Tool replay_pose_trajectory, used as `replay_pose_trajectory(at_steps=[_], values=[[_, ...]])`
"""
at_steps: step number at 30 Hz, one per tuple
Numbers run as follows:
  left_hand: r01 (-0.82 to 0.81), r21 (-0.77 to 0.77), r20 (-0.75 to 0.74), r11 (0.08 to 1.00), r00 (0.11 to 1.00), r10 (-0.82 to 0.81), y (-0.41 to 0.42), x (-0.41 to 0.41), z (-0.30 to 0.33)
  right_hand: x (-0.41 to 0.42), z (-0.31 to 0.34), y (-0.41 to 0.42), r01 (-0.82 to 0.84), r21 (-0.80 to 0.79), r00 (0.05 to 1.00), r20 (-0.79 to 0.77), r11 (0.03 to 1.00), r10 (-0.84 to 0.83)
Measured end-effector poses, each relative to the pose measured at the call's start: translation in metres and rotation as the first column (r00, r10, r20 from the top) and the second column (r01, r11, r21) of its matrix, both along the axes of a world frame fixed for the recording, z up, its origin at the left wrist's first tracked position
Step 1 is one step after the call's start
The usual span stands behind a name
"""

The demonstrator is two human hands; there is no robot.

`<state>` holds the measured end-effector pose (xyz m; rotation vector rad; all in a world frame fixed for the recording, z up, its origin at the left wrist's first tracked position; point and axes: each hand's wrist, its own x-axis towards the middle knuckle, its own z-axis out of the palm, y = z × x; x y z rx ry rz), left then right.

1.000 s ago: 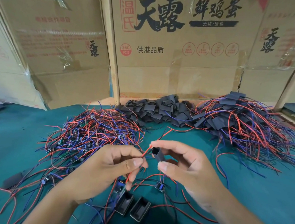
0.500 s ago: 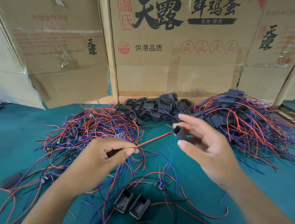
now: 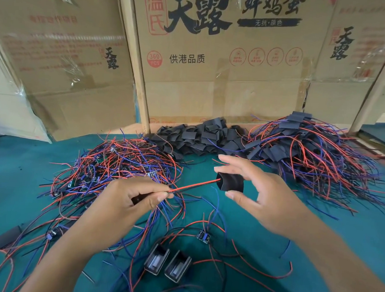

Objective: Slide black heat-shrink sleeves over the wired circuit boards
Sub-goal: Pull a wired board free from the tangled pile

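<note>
We are pinching the wire ends (image 3: 195, 185) in the left hand (image 3: 122, 200), aligning them squarely with the sleeve (image 3: 230, 183) mouth that the right hand (image 3: 268, 198) is gripping.

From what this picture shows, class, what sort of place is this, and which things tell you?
Probably a small, makeshift assembly bench for hand piecework. A heap of loose wired boards and a pile of black sleeves lie on a green-covered table, walled by reused egg cartons.

Red wire (image 3: 194, 185) tip at held sleeve (image 3: 230, 182)
</note>
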<state>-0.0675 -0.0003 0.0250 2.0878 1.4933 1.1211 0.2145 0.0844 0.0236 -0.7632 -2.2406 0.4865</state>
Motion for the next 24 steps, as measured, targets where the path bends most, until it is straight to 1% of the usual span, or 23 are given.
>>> replay_pose_trajectory(at_steps=[5, 10, 15, 17, 19, 24], values=[[0.002, -0.013, -0.035, 1.0, 0.999, -0.002, 0.002, 0.0, -0.003, -0.002, 0.0, -0.003, -0.028, 0.012, 0.999, 0.022, 1.0, 0.027], [0.014, -0.02, -0.063, 1.0, 0.998, -0.015, 0.002, 0.005, -0.002, -0.009, 0.0, -0.006, -0.043, -0.02, 0.996, 0.076, 0.999, 0.045], [0.057, -0.054, -0.147, 0.997, 0.987, -0.065, 0.0, 0.027, -0.006, -0.034, -0.016, -0.025, -0.098, -0.028, 0.982, 0.161, 0.995, 0.101], [0.042, -0.083, -0.116, 0.996, 0.992, -0.052, -0.001, 0.031, -0.009, -0.038, -0.022, -0.028, -0.093, -0.038, 0.985, 0.14, 0.995, 0.097], [0.031, -0.143, -0.071, 0.989, 0.997, -0.042, -0.002, 0.031, -0.011, -0.038, -0.024, -0.027, -0.085, -0.074, 0.992, 0.09, 0.994, 0.092], [0.004, -0.2, -0.081, 0.98, 0.996, -0.02, 0.001, 0.022, -0.014, -0.035, -0.023, -0.023, -0.079, -0.124, 0.996, 0.032, 0.989, 0.084]])
